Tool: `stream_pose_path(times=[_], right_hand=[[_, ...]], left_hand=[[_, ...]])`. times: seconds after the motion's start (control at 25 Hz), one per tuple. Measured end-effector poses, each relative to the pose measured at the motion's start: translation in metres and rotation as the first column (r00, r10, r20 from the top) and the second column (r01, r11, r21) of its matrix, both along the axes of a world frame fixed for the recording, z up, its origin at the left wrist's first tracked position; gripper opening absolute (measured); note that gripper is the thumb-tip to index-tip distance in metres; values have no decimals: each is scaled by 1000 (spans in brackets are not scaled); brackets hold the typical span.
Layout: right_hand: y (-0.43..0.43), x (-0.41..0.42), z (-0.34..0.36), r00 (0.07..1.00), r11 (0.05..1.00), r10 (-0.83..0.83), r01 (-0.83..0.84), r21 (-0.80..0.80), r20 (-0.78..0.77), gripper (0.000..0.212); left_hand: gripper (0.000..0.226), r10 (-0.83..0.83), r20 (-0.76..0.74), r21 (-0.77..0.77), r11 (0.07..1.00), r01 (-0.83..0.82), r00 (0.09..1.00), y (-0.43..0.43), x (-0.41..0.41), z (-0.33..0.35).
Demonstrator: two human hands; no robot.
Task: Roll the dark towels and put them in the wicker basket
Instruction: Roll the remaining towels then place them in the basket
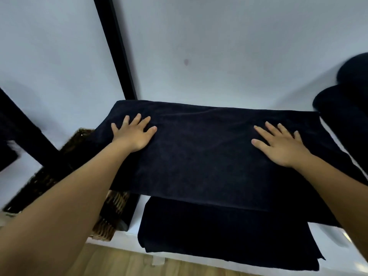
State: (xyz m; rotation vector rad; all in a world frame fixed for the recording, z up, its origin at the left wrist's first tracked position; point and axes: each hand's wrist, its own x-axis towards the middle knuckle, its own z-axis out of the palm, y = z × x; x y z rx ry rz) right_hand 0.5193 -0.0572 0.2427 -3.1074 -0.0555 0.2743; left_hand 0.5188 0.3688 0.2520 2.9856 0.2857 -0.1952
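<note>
White surface (328,236) against a pale wall (219,46) carries the spread dark towel (199,160).

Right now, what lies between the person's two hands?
Only a bare stretch of the spread dark towel. The left hand and right hand both press flat on it, apart, with nothing else between them. The head view shows this.

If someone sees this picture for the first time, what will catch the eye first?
The left hand and right hand lie flat, fingers spread, on a dark towel spread across the centre. A wicker basket stands at lower left, partly hidden by the left arm.
</note>
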Motion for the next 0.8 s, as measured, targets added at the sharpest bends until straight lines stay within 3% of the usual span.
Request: stream_pose_path(times=[0.12, 0.24, 0.44, 0.52, 0.6, 0.72, 0.8], right_hand=[[13, 16, -4, 994, 999, -19, 13, 50, 107, 68], [11, 18, 1, 959, 950, -118, 33, 312, 258, 63], [-61, -1, 2, 958, 959, -282, 280, 49, 50, 71], [-59, -6, 4, 943, 960, -276, 262, 95, 186, 64], [-40, -12, 13, 934, 984, -176, 172, 40, 311, 57], [-22, -39, 23, 940, 974, -202, 164, 154, 274, 59], [-21, -70, 22, 940, 954, -247, 194, 227, 237, 61]], left_hand=[[67, -7, 43, 13, 1000, 6, 999, 8, 25, -4], [67, -35, 66, 32, 999, 33, 997, 22, 26, -7], [65, -10, 53, 67, 998, 6, 999, 44, 12, -12], [61, 12, 37, 97, 995, -15, 999, 37, 14, -9], [60, 24, 1, 114, 993, -24, 1000, 18, 15, 0], [61, -232, -14, 142, 962, 231, 973, -47, 10, 7], [64, -450, -23, 81, 889, 451, 892, -112, 3, 6]])
